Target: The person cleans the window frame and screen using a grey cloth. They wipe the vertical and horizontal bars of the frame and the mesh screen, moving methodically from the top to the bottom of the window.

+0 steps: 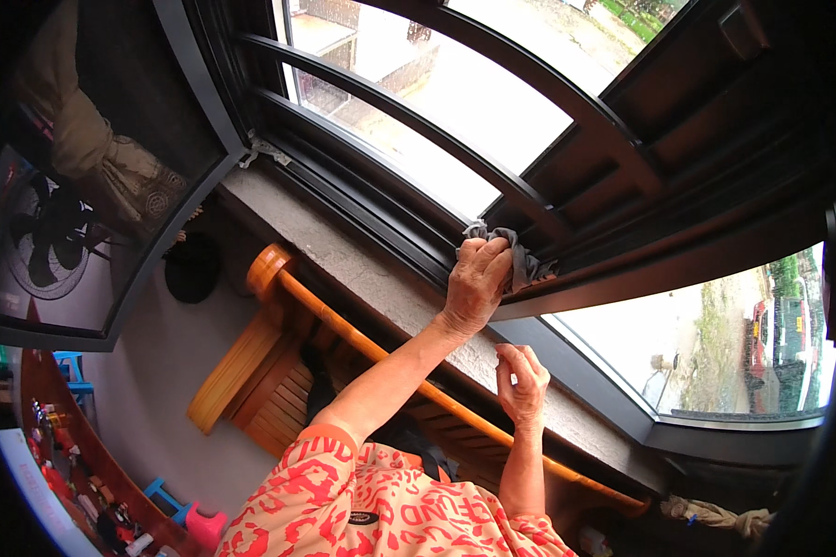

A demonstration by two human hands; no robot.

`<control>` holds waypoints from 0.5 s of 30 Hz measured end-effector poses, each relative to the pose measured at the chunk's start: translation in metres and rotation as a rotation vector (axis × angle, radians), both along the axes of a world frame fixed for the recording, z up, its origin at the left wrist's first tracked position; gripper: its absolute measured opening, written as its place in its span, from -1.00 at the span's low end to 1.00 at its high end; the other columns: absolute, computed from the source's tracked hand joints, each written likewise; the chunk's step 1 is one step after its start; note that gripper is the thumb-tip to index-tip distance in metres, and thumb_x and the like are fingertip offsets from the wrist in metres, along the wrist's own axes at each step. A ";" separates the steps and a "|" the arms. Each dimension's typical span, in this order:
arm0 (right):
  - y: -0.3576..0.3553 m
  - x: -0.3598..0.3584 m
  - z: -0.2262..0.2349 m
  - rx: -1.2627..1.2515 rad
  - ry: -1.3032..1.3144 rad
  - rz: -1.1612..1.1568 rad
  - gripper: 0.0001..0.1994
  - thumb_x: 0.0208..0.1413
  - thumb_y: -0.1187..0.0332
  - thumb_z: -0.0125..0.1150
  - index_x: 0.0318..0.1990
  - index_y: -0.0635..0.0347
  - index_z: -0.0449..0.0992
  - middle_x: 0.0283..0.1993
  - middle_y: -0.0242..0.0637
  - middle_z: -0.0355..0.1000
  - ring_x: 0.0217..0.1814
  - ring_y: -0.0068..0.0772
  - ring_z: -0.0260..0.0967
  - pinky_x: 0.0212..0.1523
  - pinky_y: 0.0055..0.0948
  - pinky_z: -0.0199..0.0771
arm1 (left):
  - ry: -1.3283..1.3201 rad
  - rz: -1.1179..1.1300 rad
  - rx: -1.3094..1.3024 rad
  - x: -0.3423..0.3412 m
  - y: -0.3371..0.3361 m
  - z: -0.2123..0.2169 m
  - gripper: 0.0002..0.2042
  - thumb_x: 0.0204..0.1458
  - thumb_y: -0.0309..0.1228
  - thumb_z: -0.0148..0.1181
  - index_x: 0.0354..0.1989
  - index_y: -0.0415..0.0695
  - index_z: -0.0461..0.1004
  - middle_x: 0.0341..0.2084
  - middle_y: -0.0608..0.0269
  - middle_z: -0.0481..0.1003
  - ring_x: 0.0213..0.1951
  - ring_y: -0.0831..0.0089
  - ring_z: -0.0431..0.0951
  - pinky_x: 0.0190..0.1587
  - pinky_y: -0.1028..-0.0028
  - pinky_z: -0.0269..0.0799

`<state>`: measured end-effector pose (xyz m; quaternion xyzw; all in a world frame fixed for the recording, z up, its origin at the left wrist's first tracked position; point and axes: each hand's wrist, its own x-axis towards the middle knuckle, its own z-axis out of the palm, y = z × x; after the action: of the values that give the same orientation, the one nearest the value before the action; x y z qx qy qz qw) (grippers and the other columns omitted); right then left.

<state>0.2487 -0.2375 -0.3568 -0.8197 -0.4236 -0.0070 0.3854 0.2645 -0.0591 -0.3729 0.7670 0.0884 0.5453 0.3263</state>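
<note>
My left hand (476, 283) is closed round a crumpled grey cloth (522, 262). It presses the cloth against the dark window frame (353, 190), low down by the sill. Part of the cloth bunches out to the right of my knuckles. Below and to the right, my right hand (522, 381) hovers by the edge of the pale, rough sill (344, 251). Its fingers are curled in, and nothing shows in them.
Dark bars (409, 97) cross the window. An open dark-framed glass pane (84, 232) swings inward at left. A wooden bench (260, 371) stands under the sill. Small items crowd a reddish-brown table (102, 464) at lower left. Knotted fabric (720, 515) hangs at lower right.
</note>
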 end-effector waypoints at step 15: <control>-0.012 -0.002 -0.015 -0.027 -0.003 -0.002 -0.76 -0.10 0.73 0.10 -0.27 0.26 0.50 -0.41 -0.18 0.43 -0.44 -0.24 0.43 -0.41 -0.44 0.43 | 0.025 0.085 -0.341 0.017 -0.014 -0.078 -0.52 -0.21 -0.67 0.22 -0.01 -0.29 0.32 -0.14 -0.05 0.41 -0.12 -0.07 0.39 0.00 0.20 0.32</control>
<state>0.2468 -0.2494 -0.3714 -0.8254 -0.4233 -0.0029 0.3736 0.2819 -0.0731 -0.4512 0.7029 0.2163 0.5261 0.4271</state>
